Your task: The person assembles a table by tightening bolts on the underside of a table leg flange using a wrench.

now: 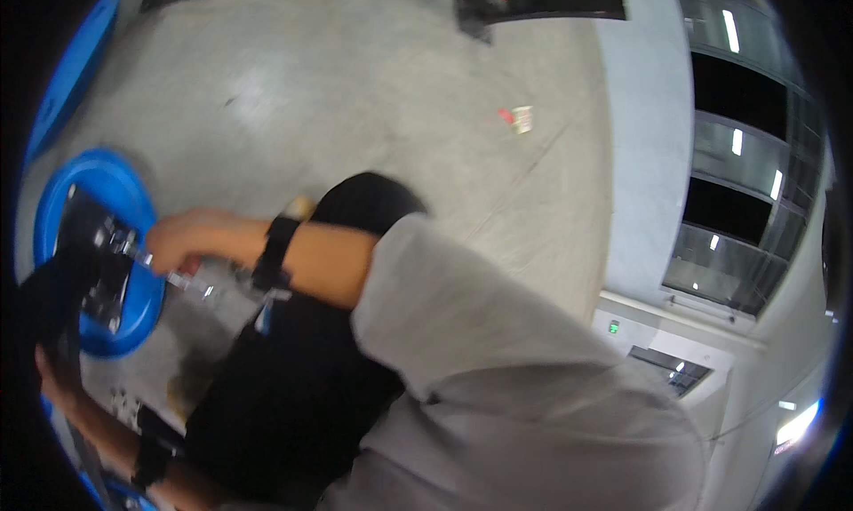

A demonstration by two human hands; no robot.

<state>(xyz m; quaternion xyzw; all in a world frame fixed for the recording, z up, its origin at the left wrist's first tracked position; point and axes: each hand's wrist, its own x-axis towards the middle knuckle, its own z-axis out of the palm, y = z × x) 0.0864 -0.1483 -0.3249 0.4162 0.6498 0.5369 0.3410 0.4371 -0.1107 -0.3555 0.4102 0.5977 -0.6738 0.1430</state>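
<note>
My right hand (182,235) is closed around a shiny metal wrench (197,286), blurred so that its exact type does not show. One end of the wrench meets a black plate (105,289) fixed on a round blue seat-like disc (147,320). At the lower left my left hand (60,388) lies against a dark black part (49,307) that extends from the plate. Most of that hand's fingers are lost in the dark, so its grip cannot be made out. Black bands circle both wrists.
Another blue curved piece (75,75) stands at the upper left. Black bars (560,7) reach in at the top. Small red and pale scraps (522,118) lie on the grey floor (355,84). My black-clad leg (293,395) is close under the right forearm. A windowed wall rises at right.
</note>
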